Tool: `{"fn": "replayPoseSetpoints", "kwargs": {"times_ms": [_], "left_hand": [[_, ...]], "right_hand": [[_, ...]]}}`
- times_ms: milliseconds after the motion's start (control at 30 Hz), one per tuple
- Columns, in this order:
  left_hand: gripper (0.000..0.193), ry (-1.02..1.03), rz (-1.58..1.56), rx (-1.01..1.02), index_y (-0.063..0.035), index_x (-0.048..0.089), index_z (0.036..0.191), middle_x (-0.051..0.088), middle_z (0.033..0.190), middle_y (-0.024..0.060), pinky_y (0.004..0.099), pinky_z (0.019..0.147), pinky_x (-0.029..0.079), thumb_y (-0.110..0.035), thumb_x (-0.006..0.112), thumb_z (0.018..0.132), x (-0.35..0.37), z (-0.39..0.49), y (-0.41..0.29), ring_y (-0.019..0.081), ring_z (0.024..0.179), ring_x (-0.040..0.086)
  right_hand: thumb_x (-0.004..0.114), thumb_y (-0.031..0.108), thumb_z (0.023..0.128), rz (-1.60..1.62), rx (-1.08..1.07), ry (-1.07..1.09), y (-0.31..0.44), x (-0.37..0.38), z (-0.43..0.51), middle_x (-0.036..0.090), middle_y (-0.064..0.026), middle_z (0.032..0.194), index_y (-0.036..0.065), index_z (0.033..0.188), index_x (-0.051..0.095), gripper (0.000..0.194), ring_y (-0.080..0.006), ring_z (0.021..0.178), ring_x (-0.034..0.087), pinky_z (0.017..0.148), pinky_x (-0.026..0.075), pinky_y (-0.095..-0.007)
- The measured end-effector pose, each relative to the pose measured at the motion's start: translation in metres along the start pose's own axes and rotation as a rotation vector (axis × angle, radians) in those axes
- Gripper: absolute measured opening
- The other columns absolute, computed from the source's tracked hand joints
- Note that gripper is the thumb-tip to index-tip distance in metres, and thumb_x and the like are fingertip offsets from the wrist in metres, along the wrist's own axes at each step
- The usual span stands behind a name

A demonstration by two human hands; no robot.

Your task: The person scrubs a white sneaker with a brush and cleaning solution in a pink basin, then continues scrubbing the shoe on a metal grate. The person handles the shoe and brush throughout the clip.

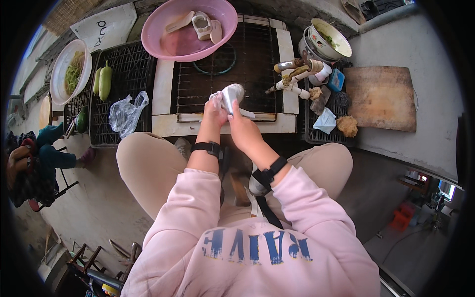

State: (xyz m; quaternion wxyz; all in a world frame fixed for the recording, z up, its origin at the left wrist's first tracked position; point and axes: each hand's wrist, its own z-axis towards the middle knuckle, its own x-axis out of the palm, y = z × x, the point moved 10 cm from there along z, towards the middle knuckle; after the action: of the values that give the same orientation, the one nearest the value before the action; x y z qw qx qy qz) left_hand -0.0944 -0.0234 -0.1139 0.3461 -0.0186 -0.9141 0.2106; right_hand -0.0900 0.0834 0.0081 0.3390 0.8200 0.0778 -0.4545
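Observation:
Over the front part of a wire rack I hold a white shoe in both hands. My left hand grips it from the left, with some white, foam-like patches on the fingers. On its other side my right hand presses a pale, flat item against the shoe; whether that is a brush, a cloth or part of the shoe I cannot tell. A pink plastic basin stands at the back of the rack, holding another white shoe and two insoles.
Left are a black crate with gourds and a clear plastic bag, and a seated person. Pipes with a tap, a blue soap box, scrubbers and a wooden board are at the right.

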Motion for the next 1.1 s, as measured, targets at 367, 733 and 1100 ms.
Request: {"fn": "replayPoseSetpoints", "kwargs": {"times_ms": [367, 733, 1100], "left_hand": [[0.044, 0.102, -0.117, -0.121, -0.0013, 0.052, 0.127, 0.061, 0.118, 0.0141, 0.0453, 0.094, 0.048, -0.037, 0.048, 0.102, 0.006, 0.0, 0.011, 0.03, 0.107, 0.058], [0.039, 0.152, -0.079, -0.134, 0.0028, 0.049, 0.128, 0.058, 0.123, 0.018, 0.0465, 0.1, 0.047, -0.026, 0.047, 0.103, 0.016, -0.013, 0.012, 0.0317, 0.113, 0.057], [0.071, 0.282, -0.318, -0.242, 0.0014, 0.043, 0.138, 0.051, 0.139, 0.0174, 0.0446, 0.112, 0.032, -0.056, 0.023, 0.102, 0.034, -0.028, 0.016, 0.0343, 0.128, 0.048]], "right_hand": [[0.051, 0.009, 0.088, -0.187, -0.042, -0.081, 0.03, -0.026, 0.004, 0.067, -0.0215, 0.073, 0.003, 0.152, 0.02, 0.072, -0.0386, 0.067, 0.067, 0.06, 0.053, -0.0496], [0.047, 0.011, 0.091, -0.126, 0.124, 0.14, 0.005, 0.004, 0.002, 0.066, -0.0256, 0.076, 0.008, 0.153, 0.015, 0.07, -0.0434, 0.07, 0.066, 0.064, 0.052, -0.0536], [0.042, 0.027, 0.097, 0.044, 0.093, -0.158, -0.038, -0.012, 0.076, 0.067, -0.028, 0.088, 0.023, 0.144, 0.042, 0.047, -0.0447, 0.086, 0.065, 0.078, 0.051, -0.0545]]}}
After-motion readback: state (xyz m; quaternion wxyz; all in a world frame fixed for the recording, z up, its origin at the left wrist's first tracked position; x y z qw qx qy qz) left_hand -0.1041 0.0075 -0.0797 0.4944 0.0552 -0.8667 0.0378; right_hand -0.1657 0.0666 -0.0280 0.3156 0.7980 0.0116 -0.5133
